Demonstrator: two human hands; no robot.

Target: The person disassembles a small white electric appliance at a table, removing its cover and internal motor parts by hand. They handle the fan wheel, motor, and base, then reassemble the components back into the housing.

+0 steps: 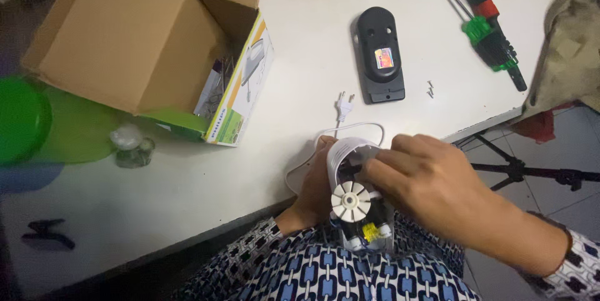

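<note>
Nearest to us, a patterned blue-and-white garment point(325, 270) fills the lower edge; above it sits the opened white appliance body point(356, 195), held at the near edge of the desk point(187, 176), partly over the lap.

Left hand point(315, 191): wrapped around the far side of the white shell from below, clenched on it. We judge this hold steadies the body with the open end turned up toward the eyes. Most of this hand is hidden behind the shell.

Right hand point(431, 191): fingers curled over the top edge of the shell, tips touching the housing just beside the white fan wheel point(351, 200). We cannot tell whether it pinches any part or merely presses there. Small blue and yellow parts show below the fan.

The white cord point(340, 129) loops away from the body and ends in a 2-pin plug point(342, 106), lying unplugged on the desk.

Set apart further back: black cover plate point(379, 54), small loose screws point(430, 89) just beside it, a green-and-black tool set point(494, 29), an open cardboard box point(144, 38), a green bowl point(25, 120).

Surface: plain white, matte. Room: grey tile floor at right, black tripod legs point(531, 173), crumpled cloth point(569, 51) on the corner.
</note>
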